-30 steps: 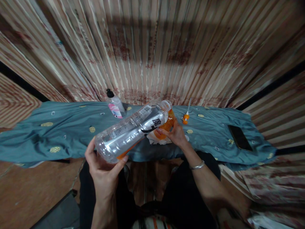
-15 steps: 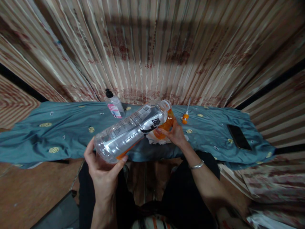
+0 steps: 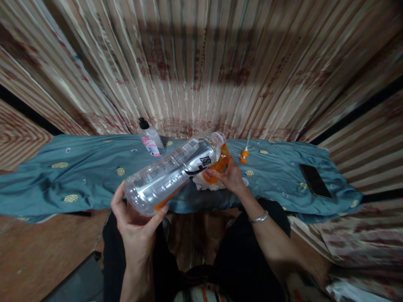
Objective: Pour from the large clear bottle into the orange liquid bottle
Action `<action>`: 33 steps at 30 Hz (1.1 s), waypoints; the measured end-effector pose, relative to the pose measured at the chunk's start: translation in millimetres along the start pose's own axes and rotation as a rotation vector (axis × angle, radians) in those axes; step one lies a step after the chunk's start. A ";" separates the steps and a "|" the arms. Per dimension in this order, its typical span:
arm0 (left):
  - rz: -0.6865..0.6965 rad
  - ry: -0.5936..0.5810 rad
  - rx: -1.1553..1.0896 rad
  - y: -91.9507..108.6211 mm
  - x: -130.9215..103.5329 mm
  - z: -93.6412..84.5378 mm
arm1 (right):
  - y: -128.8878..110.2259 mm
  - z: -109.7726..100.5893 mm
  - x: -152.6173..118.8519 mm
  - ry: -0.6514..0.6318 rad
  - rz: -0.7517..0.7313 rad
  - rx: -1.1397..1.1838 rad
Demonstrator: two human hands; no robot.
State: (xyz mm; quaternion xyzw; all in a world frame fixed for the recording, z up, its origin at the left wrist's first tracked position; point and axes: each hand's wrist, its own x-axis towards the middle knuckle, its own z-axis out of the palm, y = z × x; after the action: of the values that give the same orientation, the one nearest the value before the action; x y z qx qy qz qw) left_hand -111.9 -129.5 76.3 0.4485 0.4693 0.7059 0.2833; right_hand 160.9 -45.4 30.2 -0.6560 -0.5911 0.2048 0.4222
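Note:
My left hand (image 3: 138, 222) is wrapped round the base of a large clear bottle (image 3: 176, 172) with a silver label. The bottle is tilted, its neck up and to the right, over the mouth area of an orange bottle (image 3: 224, 157). My right hand (image 3: 232, 176) grips that orange bottle, which is partly hidden behind the clear one. White tissue (image 3: 206, 183) lies under the orange bottle. Just right of my right hand is a small white cap (image 3: 245, 182). An orange pump top (image 3: 244, 156) with a clear tube lies farther back.
A pump bottle (image 3: 151, 140) with a black top and pink label stands at the back left of the teal cloth (image 3: 94, 172). On the right lies a dark phone (image 3: 315, 180). Striped curtains (image 3: 201, 63) hang behind the cloth.

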 end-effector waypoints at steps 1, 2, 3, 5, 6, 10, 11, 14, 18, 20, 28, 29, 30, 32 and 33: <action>-0.001 0.004 -0.005 0.0 -0.3 0.1 | -0.6 0.0 -0.1 -0.001 0.006 -0.002; -0.004 0.004 -0.011 0.0 -0.5 0.2 | -1.2 0.0 -0.2 -0.001 0.011 -0.004; -0.006 0.007 -0.018 -0.1 -0.6 0.3 | -1.7 0.1 -0.2 0.001 0.016 -0.007; -0.008 0.010 -0.026 -0.5 -0.4 0.6 | -2.2 0.2 -0.4 0.006 0.019 -0.009; -0.007 0.011 -0.027 -0.7 -0.1 0.8 | -2.2 0.2 -0.5 0.007 0.017 -0.007; 0.004 0.016 -0.017 -1.4 0.9 1.1 | -1.3 0.7 -0.9 0.015 0.010 0.003; 0.006 0.019 -0.013 -1.4 1.0 1.2 | -0.9 0.9 -0.9 0.020 0.011 0.003; 0.004 0.021 -0.004 -1.2 0.9 1.5 | 0.0 1.5 -0.7 0.026 0.009 0.002; -0.002 0.021 0.000 -0.9 0.8 2.4 | 0.5 2.2 -0.2 0.029 0.001 0.000; -0.003 0.019 -0.001 -1.0 0.8 2.4 | 0.3 2.4 -0.1 0.031 0.008 -0.006; -0.001 0.006 0.003 -3.4 0.9 -0.2 | -0.5 2.4 -0.5 0.034 0.007 0.001; 0.002 0.006 0.014 -3.7 1.0 -0.4 | -0.5 2.4 -0.5 0.034 0.005 0.000; 0.004 0.008 0.025 -3.9 1.1 -0.4 | -0.4 2.3 -0.4 0.031 0.002 -0.001; 0.006 0.013 0.039 -4.1 1.2 -0.4 | -0.3 2.2 -0.3 0.026 -0.006 -0.002; 0.006 0.016 0.041 -4.1 1.2 -0.3 | -0.1 2.2 -0.3 0.025 -0.008 -0.002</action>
State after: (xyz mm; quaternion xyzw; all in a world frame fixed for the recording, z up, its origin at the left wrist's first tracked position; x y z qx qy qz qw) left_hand -112.7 -127.1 72.9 0.4499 0.4845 0.7006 0.2682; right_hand 159.0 -45.0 29.0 -0.6565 -0.5888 0.1941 0.4297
